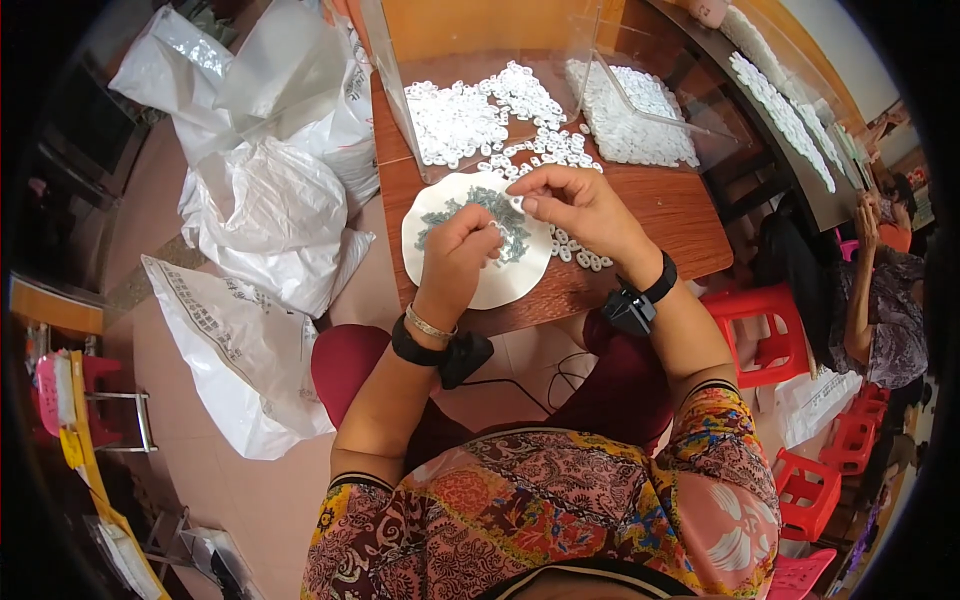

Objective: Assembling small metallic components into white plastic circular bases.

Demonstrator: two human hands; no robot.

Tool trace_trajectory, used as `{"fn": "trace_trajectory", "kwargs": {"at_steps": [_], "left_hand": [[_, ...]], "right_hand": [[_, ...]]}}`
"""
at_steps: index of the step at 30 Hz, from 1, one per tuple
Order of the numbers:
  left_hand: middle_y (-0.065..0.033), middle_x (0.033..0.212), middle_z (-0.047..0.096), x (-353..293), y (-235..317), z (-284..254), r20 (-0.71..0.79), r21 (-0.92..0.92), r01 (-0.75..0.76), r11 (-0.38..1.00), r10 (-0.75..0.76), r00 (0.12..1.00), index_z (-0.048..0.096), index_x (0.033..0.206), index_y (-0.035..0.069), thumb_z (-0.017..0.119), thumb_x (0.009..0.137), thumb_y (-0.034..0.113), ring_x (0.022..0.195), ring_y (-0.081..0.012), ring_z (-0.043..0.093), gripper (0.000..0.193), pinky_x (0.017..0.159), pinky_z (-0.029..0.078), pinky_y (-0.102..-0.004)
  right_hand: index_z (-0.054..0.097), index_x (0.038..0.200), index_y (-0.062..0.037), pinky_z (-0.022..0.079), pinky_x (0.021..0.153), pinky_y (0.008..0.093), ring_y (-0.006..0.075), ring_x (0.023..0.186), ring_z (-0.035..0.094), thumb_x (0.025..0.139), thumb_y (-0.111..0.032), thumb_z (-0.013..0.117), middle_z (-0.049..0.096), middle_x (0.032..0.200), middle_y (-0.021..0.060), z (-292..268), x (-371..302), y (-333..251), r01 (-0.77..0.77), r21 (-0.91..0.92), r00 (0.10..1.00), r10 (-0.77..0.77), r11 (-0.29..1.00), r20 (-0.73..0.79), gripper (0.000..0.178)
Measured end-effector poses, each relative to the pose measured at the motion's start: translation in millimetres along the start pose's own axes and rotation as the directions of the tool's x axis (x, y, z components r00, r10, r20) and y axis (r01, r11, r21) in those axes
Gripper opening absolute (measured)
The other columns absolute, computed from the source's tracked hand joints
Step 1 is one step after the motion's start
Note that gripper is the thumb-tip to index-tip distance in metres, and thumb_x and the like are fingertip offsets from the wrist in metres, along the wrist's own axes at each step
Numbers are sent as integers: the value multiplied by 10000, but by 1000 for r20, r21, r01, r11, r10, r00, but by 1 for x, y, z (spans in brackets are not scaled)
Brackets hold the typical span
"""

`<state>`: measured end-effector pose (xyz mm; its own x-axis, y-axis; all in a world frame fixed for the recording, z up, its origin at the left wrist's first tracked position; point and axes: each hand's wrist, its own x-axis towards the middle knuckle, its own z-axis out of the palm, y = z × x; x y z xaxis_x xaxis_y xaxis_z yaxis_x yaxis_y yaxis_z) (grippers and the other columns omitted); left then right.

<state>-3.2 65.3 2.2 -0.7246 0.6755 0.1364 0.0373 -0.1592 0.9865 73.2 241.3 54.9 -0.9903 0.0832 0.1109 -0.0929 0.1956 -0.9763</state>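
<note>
A cream plate with a wavy rim [425,255] lies at the table's near left, with a heap of small grey metal-looking pieces [475,195] on it. Over the plate, my right hand [585,208] pinches a small white oval piece [517,203] between thumb and forefinger. My left hand [455,262] hovers above the same plate, fingers curled together. Something small and whitish shows at its fingertips, too tiny to name. Beyond the plate spreads a pile of white oval pieces with holes [455,125]. More such pieces [580,252] lie beside the plate, below my right hand.
Clear plastic panels [400,100] stand around the piles on the wooden table [660,220]. Another white heap [640,120] fills the far right. Large white sacks [265,215] crowd the floor at left. A red stool [765,335] and another person [885,290] are at right.
</note>
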Motion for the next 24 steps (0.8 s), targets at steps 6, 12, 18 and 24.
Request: {"fn": "trace_trajectory", "kwargs": {"at_steps": [6,12,18,24], "left_hand": [[-82,795,614,3,-5,-1,147,-419,117,900,-60,987,542,848,17,457,880,165,691,-140,577,174,629,440,-251],[-113,782,605,3,-7,-3,247,-552,179,814,-45,968,518,844,25,438,893,167,688,-177,573,170,633,437,-269],[-107,780,600,-1,-1,1,255,-579,189,793,-44,966,516,850,30,435,902,165,678,-175,566,165,623,429,-263],[-15,651,549,-2,1,8,31,-145,125,982,-121,992,530,780,62,476,885,172,562,-81,494,161,512,362,-201]], "right_hand": [[634,1006,32,481,753,258,101,810,589,873,-29,589,658,889,57,8,-2,2,40,-25,989,-36,999,141,153],[612,955,25,477,737,250,89,793,585,868,-31,601,649,855,53,6,-2,-1,30,61,980,-42,998,197,104],[574,881,13,455,661,226,69,719,561,870,-52,614,605,764,12,6,-3,-5,119,-104,976,-98,987,192,77],[609,1012,13,479,631,189,58,680,564,877,-62,609,607,791,5,-1,3,6,-54,99,998,58,994,-39,154]]}}
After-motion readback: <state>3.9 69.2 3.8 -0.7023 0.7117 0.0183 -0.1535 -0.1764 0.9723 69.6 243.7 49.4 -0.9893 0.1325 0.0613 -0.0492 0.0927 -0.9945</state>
